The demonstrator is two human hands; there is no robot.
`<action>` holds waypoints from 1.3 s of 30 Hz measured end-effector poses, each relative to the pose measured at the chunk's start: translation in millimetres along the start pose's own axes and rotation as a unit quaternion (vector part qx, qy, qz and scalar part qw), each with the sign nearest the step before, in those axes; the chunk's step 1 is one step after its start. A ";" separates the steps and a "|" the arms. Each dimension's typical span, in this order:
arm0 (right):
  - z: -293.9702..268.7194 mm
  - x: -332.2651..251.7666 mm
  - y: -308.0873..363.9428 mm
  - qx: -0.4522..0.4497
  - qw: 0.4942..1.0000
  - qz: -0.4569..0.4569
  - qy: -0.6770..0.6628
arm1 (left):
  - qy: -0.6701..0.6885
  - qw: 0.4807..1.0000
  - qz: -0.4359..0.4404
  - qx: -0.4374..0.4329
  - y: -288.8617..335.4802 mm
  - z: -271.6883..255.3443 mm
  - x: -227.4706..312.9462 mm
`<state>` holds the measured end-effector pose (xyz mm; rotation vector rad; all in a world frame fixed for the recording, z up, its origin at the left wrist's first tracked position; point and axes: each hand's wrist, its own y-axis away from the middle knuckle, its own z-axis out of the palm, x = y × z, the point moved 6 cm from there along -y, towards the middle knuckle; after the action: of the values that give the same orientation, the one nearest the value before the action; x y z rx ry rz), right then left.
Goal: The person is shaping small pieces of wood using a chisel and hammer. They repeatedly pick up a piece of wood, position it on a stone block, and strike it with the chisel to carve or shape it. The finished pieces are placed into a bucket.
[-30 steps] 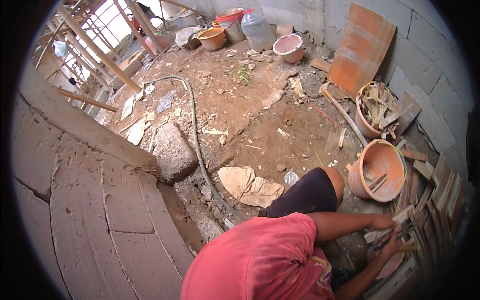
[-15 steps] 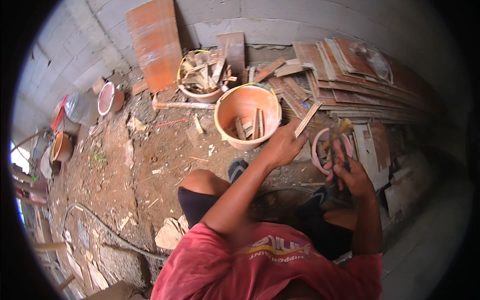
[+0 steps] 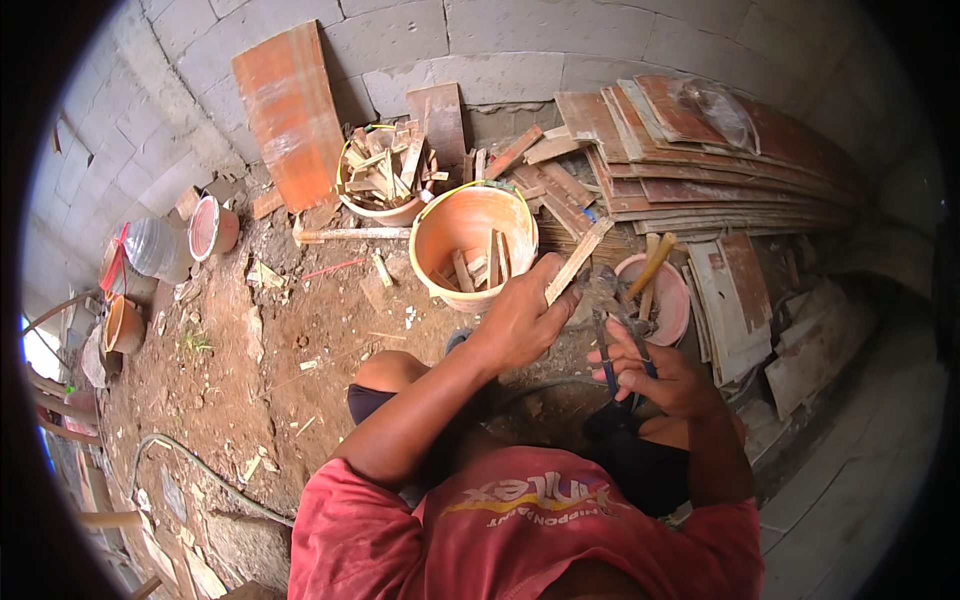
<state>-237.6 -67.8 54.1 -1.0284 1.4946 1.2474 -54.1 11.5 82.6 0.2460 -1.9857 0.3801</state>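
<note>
A short, narrow wood strip [image 3: 580,262] slants up and to the right out of my left hand [image 3: 527,318], whose fingers are closed round its lower end. To its right, my right hand [image 3: 672,378] grips dark pincers [image 3: 652,366] with blue handles. The handles are spread apart and the jaws point up, apart from the strip. Just beyond my left hand stands an orange bucket [image 3: 428,262] with several wood pieces inside. A pink bucket [image 3: 680,305], holding a tool with a yellowish wooden handle [image 3: 655,262], sits behind my right hand.
Stacked brown boards [image 3: 740,190] lie at the back right. A second bucket heaped with wood scraps [image 3: 385,175] stands behind the orange one, near a leaning orange board [image 3: 290,115]. A hose [image 3: 210,475] crosses the littered dirt floor at left.
The view has shifted a little. My right hand with the pincers has moved left and closer to my left hand, and the handles have spread. The strip stays in my left hand.
</note>
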 end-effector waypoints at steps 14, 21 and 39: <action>2.0 -2.6 5.0 0.040 0.998 0.002 0.053 | -0.029 0.998 0.012 -0.061 6.6 -1.6 -5.3; 13.1 6.1 3.7 0.075 0.995 0.048 -0.039 | -0.006 0.998 0.017 -0.054 9.9 -3.3 -16.7; -2.5 12.7 -0.6 0.059 0.982 0.177 0.040 | -0.153 0.980 -0.016 -0.125 4.9 -7.7 -57.2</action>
<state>-240.5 -70.9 41.8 -0.7621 1.8484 1.3535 -24.8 19.1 33.3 0.1849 -2.3032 0.0709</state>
